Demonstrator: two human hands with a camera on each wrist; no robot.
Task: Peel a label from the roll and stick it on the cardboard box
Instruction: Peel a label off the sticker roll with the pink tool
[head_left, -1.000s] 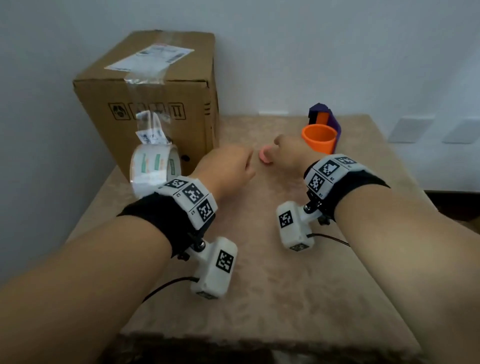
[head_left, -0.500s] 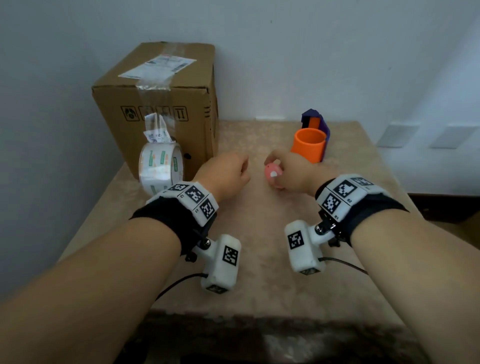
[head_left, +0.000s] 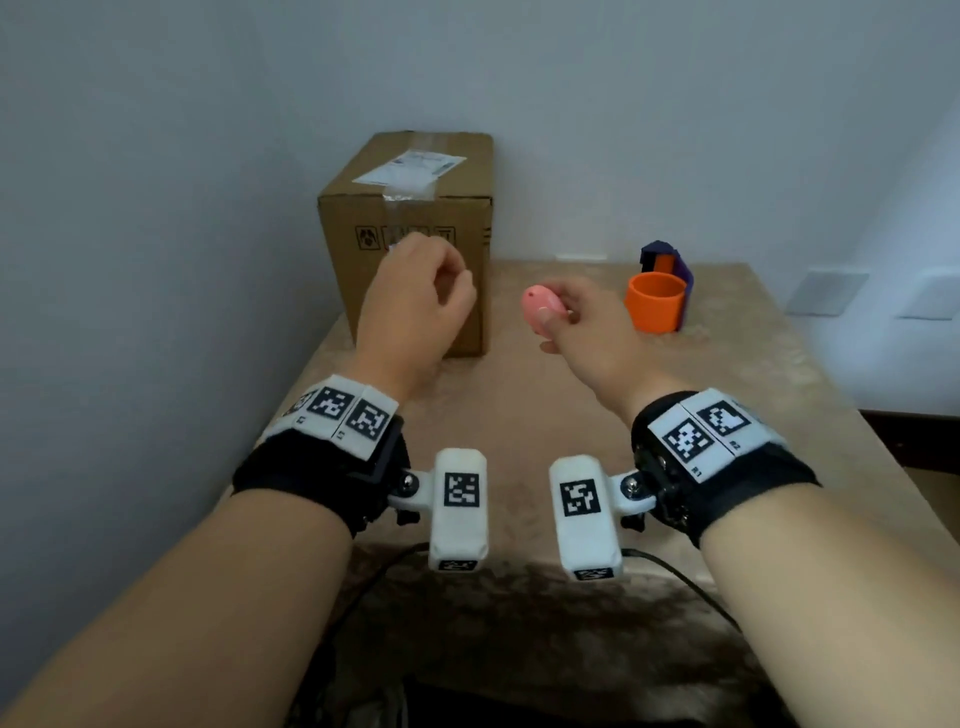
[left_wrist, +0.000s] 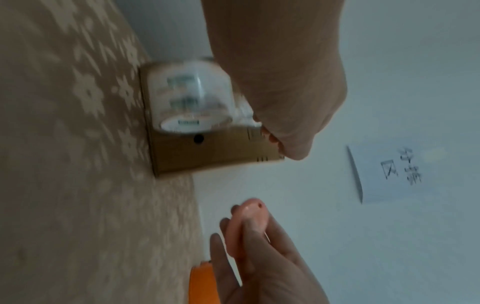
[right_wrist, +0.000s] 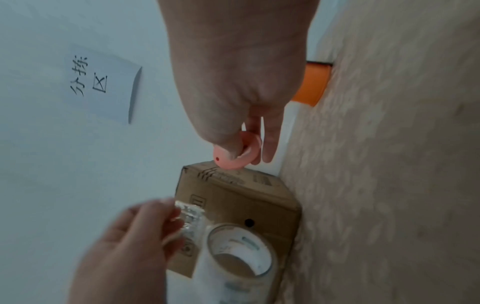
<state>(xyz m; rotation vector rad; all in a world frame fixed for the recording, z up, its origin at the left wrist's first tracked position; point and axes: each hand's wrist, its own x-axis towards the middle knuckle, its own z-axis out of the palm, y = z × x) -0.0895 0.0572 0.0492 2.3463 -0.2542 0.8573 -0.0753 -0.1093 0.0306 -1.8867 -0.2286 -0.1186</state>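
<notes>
The cardboard box (head_left: 410, 218) stands at the table's back left, sealed with clear tape and bearing a white slip on top. The label roll (right_wrist: 239, 257) stands on edge against the box's front (left_wrist: 207, 152); in the head view my left hand hides it. My left hand (head_left: 452, 280) is raised in front of the box, its fingertips (right_wrist: 171, 216) pinching the crinkled loose end (right_wrist: 191, 214) of the roll (left_wrist: 192, 102). To its right, my right hand (head_left: 550, 317) pinches a small pink oval object (head_left: 540, 306) above the table, also seen in the wrist views (right_wrist: 233, 158) (left_wrist: 246, 220).
An orange cup (head_left: 654, 309) stands at the back right with a purple holder (head_left: 670, 260) behind it. The beige patterned table (head_left: 519, 426) meets walls at the left and back. A handwritten paper note (right_wrist: 101, 84) hangs on the back wall.
My left hand rose from the table to the roll's loose end in front of the box. My right hand lifted the pink object. The head view shifted left.
</notes>
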